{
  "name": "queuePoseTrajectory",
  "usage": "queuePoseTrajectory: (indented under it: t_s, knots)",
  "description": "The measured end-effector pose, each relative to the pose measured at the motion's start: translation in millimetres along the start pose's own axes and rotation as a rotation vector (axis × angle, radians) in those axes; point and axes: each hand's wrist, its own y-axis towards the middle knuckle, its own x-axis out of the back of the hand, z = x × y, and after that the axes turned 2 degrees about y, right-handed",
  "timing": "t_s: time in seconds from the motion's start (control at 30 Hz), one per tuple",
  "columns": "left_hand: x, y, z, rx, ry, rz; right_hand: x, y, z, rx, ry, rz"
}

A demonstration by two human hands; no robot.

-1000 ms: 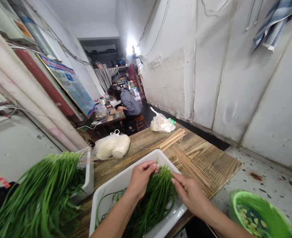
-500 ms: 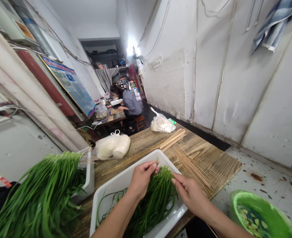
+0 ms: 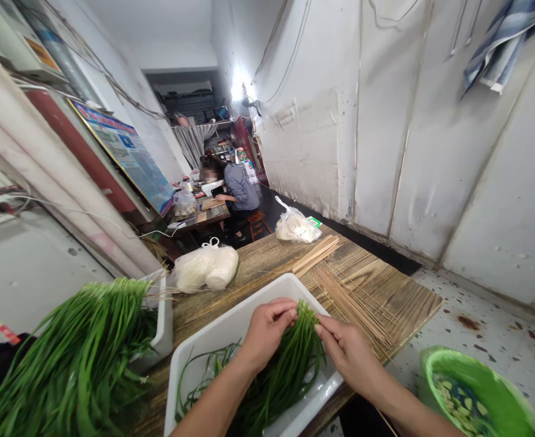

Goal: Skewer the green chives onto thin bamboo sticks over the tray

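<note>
Green chives hang in a dense row inside a white plastic tray, their pale cut ends uppermost between my hands. My left hand is closed in a pinch at the left end of the row, on a chive stem mostly hidden by the fingers. At the right end, my right hand pinches a thin bamboo skewer, whose far end shows below my forearm. The length of skewer among the chives is hidden.
Loose bamboo skewers lie on the wooden table. A second tray at left carries skewered chives. Plastic bags stand behind. A green bucket is at lower right. Another person sits farther back.
My left hand has moved right, up against the row of chives. The stem end that stuck up from its fingers is now at the row. My right hand stays in place.
</note>
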Motion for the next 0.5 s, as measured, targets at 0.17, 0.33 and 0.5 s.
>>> queuePoseTrajectory:
  t_s: [0.17,0.33,0.5]
  knots:
    - [8.0,-1.3,-9.9,-0.070,0.184,0.065,-0.4,-2.9,-2.3,0.021,0.066,-0.001]
    - [14.6,-6.0,-5.8,-0.147,0.543,0.203,5.6,-4.3,-1.4,0.011,0.161,-0.030]
    - [31.5,-8.0,-0.1,-0.032,0.980,0.270,27.4,-1.4,11.5,0.022,0.150,-0.038]
